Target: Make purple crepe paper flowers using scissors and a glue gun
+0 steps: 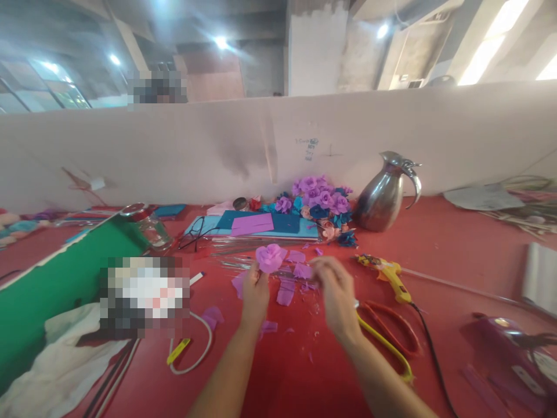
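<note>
A purple paper flower [270,258] stands upright in my left hand [256,293], whose fingers are closed around its base. To the right of the flower hovers my right hand [338,302], fingers curled in and slightly blurred. Whether anything small is in its fingertips is hidden. Loose purple paper petals [286,292] and scraps lie on the red table [300,360] between and below the hands. Scissors with red and yellow handles [407,371] lie beside my right wrist, their blades mostly hidden. A yellow glue gun [391,277] rests farther right, its black cord running toward me.
Finished flowers [317,197] are heaped at the back near a steel jug [383,194]. Coloured paper sheets [252,223] and eyeglasses [195,233] lie in front of the wall. On the left are a glass jar [155,232], a green board [73,261] and a white cloth [65,366].
</note>
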### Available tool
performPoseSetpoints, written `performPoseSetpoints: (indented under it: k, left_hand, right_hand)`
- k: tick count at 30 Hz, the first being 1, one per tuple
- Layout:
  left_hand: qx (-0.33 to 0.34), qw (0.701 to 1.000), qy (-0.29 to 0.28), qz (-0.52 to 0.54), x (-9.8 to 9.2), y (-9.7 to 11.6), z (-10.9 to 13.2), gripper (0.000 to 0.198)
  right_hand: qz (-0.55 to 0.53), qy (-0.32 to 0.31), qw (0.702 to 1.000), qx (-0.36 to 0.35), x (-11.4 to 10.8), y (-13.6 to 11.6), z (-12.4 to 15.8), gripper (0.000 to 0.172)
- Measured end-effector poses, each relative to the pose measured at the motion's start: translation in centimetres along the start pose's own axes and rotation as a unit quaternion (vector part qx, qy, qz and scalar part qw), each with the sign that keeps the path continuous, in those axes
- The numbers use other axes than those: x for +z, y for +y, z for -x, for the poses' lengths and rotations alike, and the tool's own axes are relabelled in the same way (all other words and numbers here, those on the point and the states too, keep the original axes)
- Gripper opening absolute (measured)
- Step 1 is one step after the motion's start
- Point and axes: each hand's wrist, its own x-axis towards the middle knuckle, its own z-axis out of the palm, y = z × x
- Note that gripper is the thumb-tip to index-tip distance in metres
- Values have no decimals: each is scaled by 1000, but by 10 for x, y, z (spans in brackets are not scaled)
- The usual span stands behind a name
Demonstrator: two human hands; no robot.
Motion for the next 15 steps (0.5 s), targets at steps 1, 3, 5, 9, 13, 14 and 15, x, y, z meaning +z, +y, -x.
performPoseSetpoints:
  k: [1, 3, 5, 9, 13, 14, 15]
  left_hand:
    - [-1, 1000, 7, -12, -1, -2, -1, 15]
    - [-3, 1000, 18, -25, -3, -6, -2, 15]
    - [-11, 1000, 17, 3, -4, -9, -4, 18]
    - [-51, 992, 10, 112, -1, -9, -6, 16]
    - [-82, 977, 14, 196, 2, -4, -7, 22]
    - [-81, 977, 17, 198, 2, -3, -6, 22]
    - [-76, 979, 20, 190, 2, -1, -6, 22]
  right_hand:
    - [79, -111, 991, 10, 4, 3, 6, 15]
    - [279, -267, 922, -17, 13, 7, 19, 20]
    - [445, -357, 819, -62, 19, 5, 30, 21]
    - [534, -394, 742, -94, 8, -10, 36, 22]
    - [584, -313, 746, -64, -38, -13, 34, 22]
    - [596, -286, 747, -66, -53, -10, 35, 23]
    - [607, -252, 751, -70, -68, -5, 37, 25]
